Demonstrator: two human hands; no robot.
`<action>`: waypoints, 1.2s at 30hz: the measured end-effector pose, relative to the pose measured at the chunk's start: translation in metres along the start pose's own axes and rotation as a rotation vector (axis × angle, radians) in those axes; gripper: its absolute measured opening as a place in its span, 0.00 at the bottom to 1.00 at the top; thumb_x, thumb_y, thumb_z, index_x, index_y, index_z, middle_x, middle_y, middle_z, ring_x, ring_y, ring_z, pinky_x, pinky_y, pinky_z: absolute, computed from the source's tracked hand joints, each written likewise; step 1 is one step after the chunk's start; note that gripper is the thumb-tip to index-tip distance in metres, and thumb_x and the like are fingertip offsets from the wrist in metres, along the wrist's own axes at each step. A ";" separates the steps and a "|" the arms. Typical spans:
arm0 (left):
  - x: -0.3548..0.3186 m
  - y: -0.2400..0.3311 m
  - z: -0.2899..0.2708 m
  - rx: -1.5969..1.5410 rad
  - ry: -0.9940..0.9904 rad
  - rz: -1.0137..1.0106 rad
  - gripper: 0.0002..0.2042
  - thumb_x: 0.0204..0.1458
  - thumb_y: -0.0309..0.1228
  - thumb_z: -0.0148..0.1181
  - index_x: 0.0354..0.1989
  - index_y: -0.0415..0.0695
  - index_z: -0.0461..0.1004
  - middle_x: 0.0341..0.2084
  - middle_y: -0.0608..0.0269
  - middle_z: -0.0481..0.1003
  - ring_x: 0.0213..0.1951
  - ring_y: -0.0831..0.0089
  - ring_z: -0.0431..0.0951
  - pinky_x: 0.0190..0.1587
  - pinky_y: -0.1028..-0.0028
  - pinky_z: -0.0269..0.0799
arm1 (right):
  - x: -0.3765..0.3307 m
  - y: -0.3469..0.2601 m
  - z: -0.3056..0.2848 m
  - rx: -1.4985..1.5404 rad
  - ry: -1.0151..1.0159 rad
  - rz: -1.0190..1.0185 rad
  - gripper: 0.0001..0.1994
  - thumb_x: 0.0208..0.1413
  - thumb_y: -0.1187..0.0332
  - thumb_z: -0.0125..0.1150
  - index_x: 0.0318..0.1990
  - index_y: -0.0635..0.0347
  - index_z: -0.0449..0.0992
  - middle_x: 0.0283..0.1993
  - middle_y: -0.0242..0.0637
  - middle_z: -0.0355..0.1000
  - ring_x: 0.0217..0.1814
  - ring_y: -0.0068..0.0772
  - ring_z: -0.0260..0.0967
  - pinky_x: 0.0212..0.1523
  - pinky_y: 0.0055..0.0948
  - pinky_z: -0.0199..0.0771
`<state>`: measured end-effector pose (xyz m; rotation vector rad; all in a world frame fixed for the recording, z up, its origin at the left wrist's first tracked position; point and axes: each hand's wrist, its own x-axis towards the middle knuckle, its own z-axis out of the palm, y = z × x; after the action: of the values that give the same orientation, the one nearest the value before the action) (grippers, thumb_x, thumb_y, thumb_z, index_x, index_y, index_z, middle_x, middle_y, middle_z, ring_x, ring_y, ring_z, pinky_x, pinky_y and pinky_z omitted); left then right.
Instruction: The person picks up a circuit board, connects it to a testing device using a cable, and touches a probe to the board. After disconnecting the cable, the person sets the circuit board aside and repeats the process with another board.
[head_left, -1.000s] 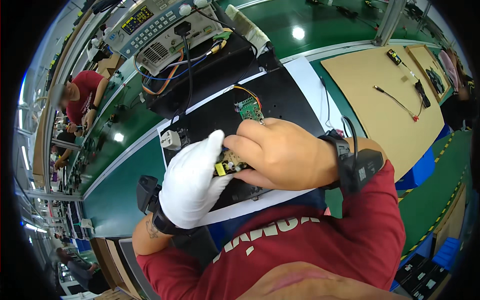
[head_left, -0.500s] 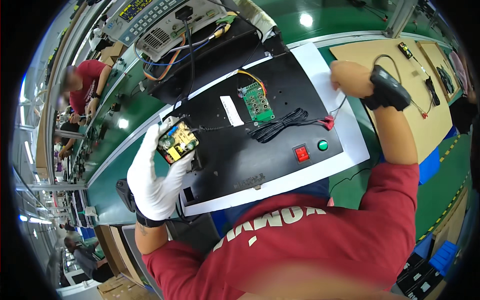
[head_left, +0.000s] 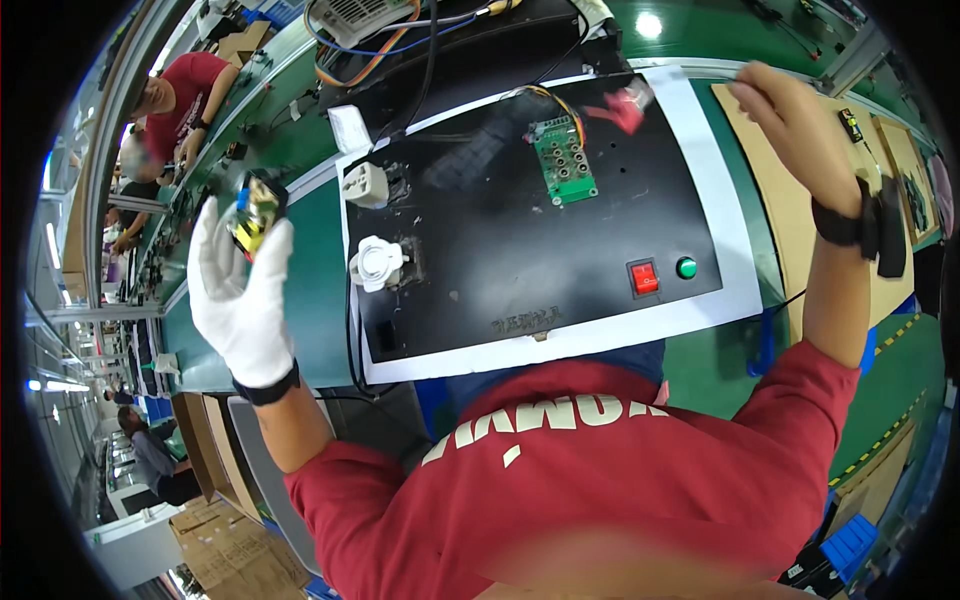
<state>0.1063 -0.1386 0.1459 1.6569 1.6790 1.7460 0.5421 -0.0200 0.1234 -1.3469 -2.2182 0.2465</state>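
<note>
My left hand (head_left: 240,295), in a white glove, is raised over the green belt to the left of the black test panel (head_left: 500,250). It grips a small circuit board (head_left: 255,210) with yellow parts. My right hand (head_left: 790,110) is bare, wears a black wrist device (head_left: 880,235), and hovers at the panel's far right corner with its fingers pinched. A blurred black cable with a red connector (head_left: 625,105) hangs in the air just left of it; whether the fingers hold its wire is unclear. A green circuit board (head_left: 563,160) lies on the panel.
The panel carries a red switch (head_left: 643,277), a green button (head_left: 686,267) and two white sockets (head_left: 377,263). Bench instruments with coloured leads (head_left: 360,15) stand behind it. A tan mat (head_left: 765,190) lies to the right. A co-worker in red (head_left: 180,90) works at the far left.
My hands parted from the board at the panel's middle. The left carried the small board out left and upward. The right swung to the far right corner, and the black cable lifted off the panel.
</note>
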 end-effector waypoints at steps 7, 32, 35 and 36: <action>-0.007 -0.023 -0.006 -0.112 -0.082 -0.320 0.34 0.43 0.16 0.65 0.61 0.34 0.56 0.46 0.51 0.72 0.44 0.72 0.74 0.48 0.76 0.71 | 0.041 -0.044 0.051 0.556 -0.338 0.086 0.12 0.56 0.67 0.50 0.42 0.66 0.72 0.30 0.32 0.71 0.27 0.19 0.67 0.27 0.19 0.67; -0.046 -0.023 0.021 -0.254 -0.299 -0.442 0.38 0.44 0.15 0.62 0.64 0.32 0.49 0.50 0.44 0.69 0.49 0.66 0.72 0.48 0.73 0.72 | 0.020 -0.088 0.080 1.262 -0.260 0.196 0.07 0.53 0.74 0.60 0.38 0.64 0.72 0.30 0.29 0.70 0.25 0.14 0.63 0.28 0.13 0.63; -0.039 -0.025 0.016 -0.187 -0.390 -0.439 0.38 0.40 0.14 0.65 0.62 0.31 0.52 0.51 0.44 0.68 0.51 0.65 0.71 0.51 0.71 0.70 | 0.023 -0.082 0.087 1.282 -0.192 0.206 0.06 0.52 0.74 0.60 0.37 0.63 0.72 0.30 0.28 0.70 0.27 0.14 0.63 0.30 0.13 0.64; -0.036 -0.028 0.012 -0.178 -0.432 -0.442 0.38 0.39 0.14 0.65 0.62 0.31 0.53 0.52 0.44 0.68 0.52 0.65 0.70 0.52 0.70 0.70 | 0.024 -0.080 0.091 1.312 -0.180 0.199 0.05 0.52 0.75 0.61 0.36 0.62 0.72 0.29 0.26 0.70 0.28 0.14 0.64 0.31 0.14 0.64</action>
<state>0.1138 -0.1500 0.1008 1.3321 1.4906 1.1903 0.4245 -0.0281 0.0881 -0.7427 -1.4055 1.5855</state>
